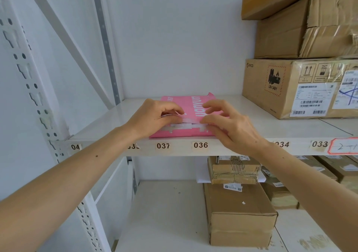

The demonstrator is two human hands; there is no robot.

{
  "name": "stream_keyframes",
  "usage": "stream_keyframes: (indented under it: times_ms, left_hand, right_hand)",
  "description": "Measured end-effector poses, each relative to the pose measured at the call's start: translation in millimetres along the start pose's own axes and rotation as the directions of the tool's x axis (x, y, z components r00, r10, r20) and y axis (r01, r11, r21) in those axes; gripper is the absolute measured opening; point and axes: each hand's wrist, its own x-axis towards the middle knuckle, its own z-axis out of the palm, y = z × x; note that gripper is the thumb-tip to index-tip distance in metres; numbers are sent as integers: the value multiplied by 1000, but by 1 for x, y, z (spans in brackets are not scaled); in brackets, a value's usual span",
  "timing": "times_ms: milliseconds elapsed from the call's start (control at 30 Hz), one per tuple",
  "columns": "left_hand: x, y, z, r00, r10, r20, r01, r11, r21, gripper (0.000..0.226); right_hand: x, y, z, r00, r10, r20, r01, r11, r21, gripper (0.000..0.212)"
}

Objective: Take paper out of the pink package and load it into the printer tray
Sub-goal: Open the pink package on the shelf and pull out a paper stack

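Observation:
A pink paper package (190,104) with white lettering lies flat on a white metal shelf (108,122), above the labels 037 and 036. Its near end shows white torn flap edges. My left hand (155,118) pinches a white flap at the package's near left corner. My right hand (228,124) rests on the near right part, fingers curled over the wrapper's edge. No printer is in view.
Stacked brown cardboard boxes (298,87) stand on the same shelf to the right, one marked UN 3481. More boxes (238,213) sit on the lower shelf. A perforated white upright (33,89) and diagonal brace frame the left side. A white wall is behind.

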Motion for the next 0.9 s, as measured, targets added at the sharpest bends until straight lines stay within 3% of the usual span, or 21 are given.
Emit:
stream_keyframes:
  times_ms: [267, 367, 700, 833, 900]
  left_hand:
    - [1, 1, 1, 1000, -2, -24, 2, 1000, 6, 19]
    - [1, 1, 1, 999, -8, -32, 8, 1000, 7, 19]
    - [-2, 0, 4, 999, -34, -9, 34, 999, -35, 24]
    - [-6, 0, 5, 996, -70, 64, 77, 989, -123, 45]
    - [-8, 0, 5, 991, -13, 134, 29, 992, -119, 56]
  right_hand:
    - [3, -8, -1, 990, -128, 61, 136, 976, -172, 23]
    - [3, -9, 1, 992, -89, 90, 105, 976, -190, 33]
    - [5, -10, -5, 990, -36, 137, 36, 999, 2, 21]
    - [5, -11, -8, 988, -35, 152, 30, 999, 34, 20]
    - [6, -12, -9, 986, -33, 162, 26, 998, 49, 20]
